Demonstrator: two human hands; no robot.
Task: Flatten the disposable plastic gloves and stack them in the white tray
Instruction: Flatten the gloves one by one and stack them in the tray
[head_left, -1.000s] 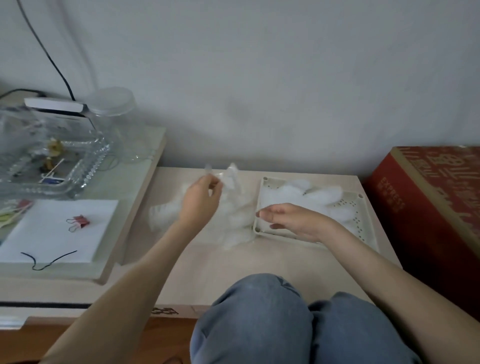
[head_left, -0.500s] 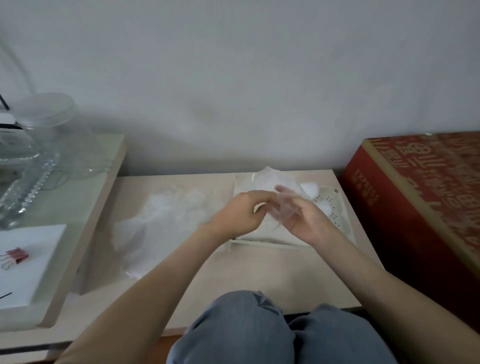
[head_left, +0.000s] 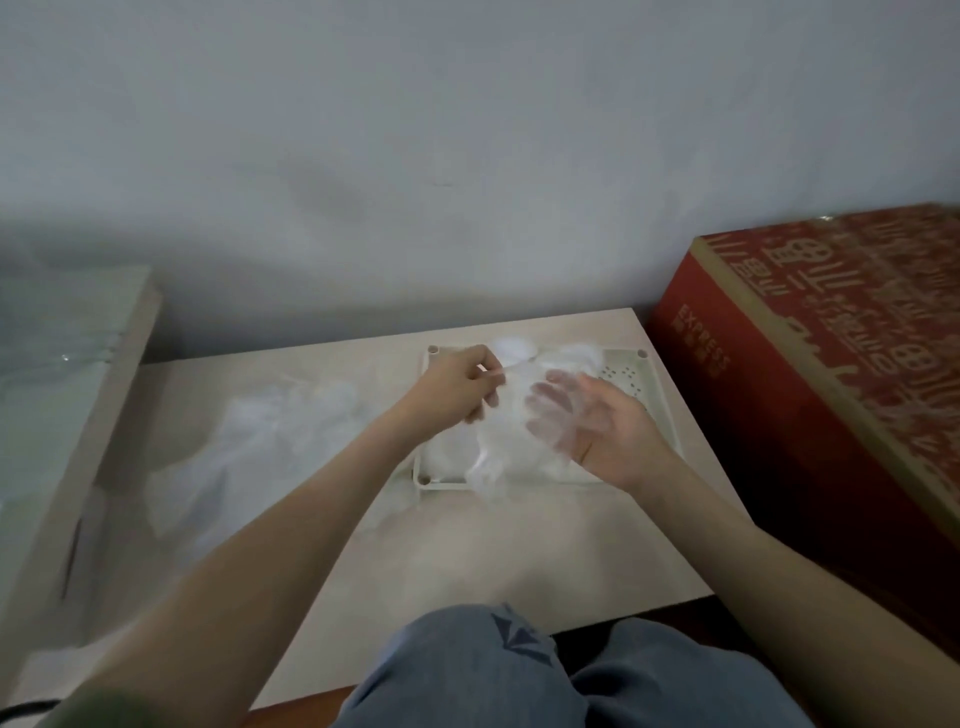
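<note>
A white perforated tray (head_left: 655, 395) lies on the beige table, with several clear plastic gloves lying in it. My left hand (head_left: 460, 387) pinches the top edge of one clear plastic glove (head_left: 511, 431) above the tray. My right hand (head_left: 597, 431) is spread, palm up, behind that glove, whose film covers its fingers. The glove hangs down past the tray's front rim. A loose pile of crumpled gloves (head_left: 260, 452) lies on the table to the left of the tray.
A large red cardboard box (head_left: 831, 374) stands right of the table, close to the tray. A raised shelf edge (head_left: 78, 415) borders the table on the left. The wall is just behind. My knees in blue jeans (head_left: 498, 675) are at the table's front edge.
My left hand carried a glove from the pile on the left over to the tray. My right hand rose and opened behind the glove. The view swung right.
</note>
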